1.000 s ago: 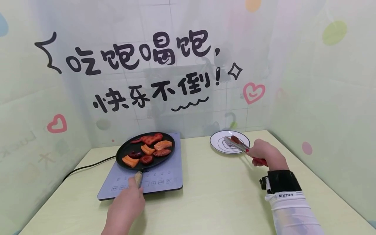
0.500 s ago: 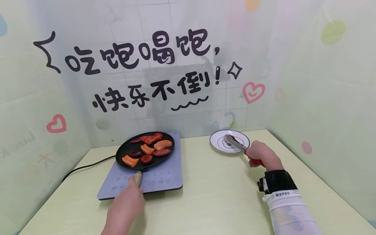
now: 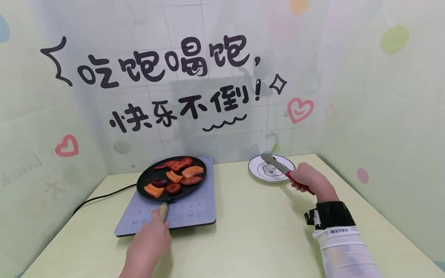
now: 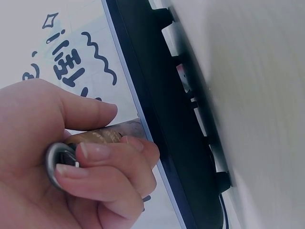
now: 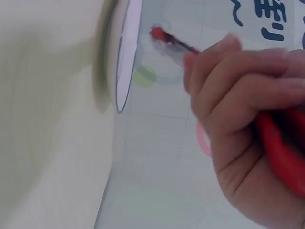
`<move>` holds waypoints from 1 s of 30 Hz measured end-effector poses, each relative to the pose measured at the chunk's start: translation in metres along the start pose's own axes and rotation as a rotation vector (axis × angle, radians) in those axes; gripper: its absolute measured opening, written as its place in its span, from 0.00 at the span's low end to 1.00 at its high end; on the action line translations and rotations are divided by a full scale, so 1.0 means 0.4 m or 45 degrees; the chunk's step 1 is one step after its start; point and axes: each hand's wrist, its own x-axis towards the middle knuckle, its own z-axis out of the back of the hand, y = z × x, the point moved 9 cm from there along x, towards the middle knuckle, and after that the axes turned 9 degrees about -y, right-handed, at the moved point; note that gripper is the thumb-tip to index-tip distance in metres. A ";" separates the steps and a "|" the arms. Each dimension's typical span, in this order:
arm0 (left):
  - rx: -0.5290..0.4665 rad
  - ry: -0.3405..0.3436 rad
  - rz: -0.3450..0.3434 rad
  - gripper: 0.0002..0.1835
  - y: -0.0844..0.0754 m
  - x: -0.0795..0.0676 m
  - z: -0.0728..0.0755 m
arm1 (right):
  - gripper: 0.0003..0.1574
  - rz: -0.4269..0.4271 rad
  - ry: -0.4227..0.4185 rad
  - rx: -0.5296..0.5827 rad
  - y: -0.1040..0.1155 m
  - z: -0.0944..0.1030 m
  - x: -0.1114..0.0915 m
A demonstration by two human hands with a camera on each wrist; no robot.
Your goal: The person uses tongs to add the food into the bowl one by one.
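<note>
My left hand (image 3: pixel 148 245) grips the wooden handle (image 3: pixel 163 211) of a round black frying pan (image 3: pixel 148 174). In the left wrist view, the fingers curl around that handle (image 4: pixel 126 130), with a metal ring at its end. Several pieces of orange and dark red food lie in the pan. At the right, my right hand (image 3: pixel 310 178) holds metal tongs (image 3: pixel 278 164) with red grips, tips over a white plate (image 3: pixel 255 170). A small red food piece (image 5: pixel 156 32) shows at the tong tips in the right wrist view, held above the plate's rim (image 5: pixel 127 57); the tongs mostly hide it in the head view.
The pan sits on a flat induction cooker (image 3: pixel 208 193), whose black cable (image 3: pixel 104 197) runs left across the light table (image 3: pixel 243 231). Printed sheets form walls behind (image 3: pixel 226 143) and on both sides. The plate stands near the back wall.
The tong tips have shifted slightly left and up over the plate. The reddish-brown food, seen beside them before, is now mostly hidden behind them. My left hand and the pan stay in place.
</note>
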 end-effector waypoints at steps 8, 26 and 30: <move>0.001 -0.014 -0.001 0.31 0.005 0.003 -0.002 | 0.15 0.025 0.144 0.435 0.064 -0.046 -0.004; -0.031 -0.058 0.025 0.30 0.022 0.000 -0.004 | 0.10 0.111 0.689 0.705 0.251 -0.282 -0.087; -0.037 -0.105 -0.027 0.30 0.006 0.005 -0.002 | 0.14 0.163 0.593 0.483 0.290 -0.332 -0.075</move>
